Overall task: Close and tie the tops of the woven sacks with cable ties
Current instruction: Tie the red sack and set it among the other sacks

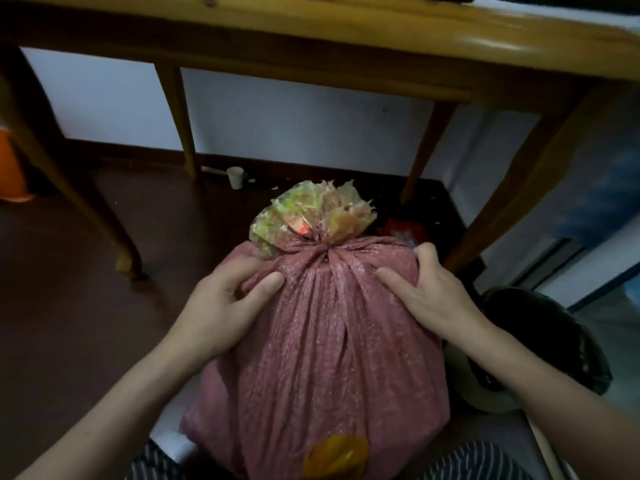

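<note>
We have the pink woven sack (329,358) upright between our knees, before the wooden table (346,26). Its long axis is vertical and its cinched neck (322,251) points up. Our left hand (225,306) and right hand (427,289) each clutch a shoulder of it, fingers curled into the weave.

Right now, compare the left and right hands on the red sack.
The left hand pinches a fold of the red sack between thumb and fingers; the right hand cups its shoulder, fingers curled over. The right hand's fingertips reach level with the gathered neck; the left hand's stop below. Both flank that neck.
</note>
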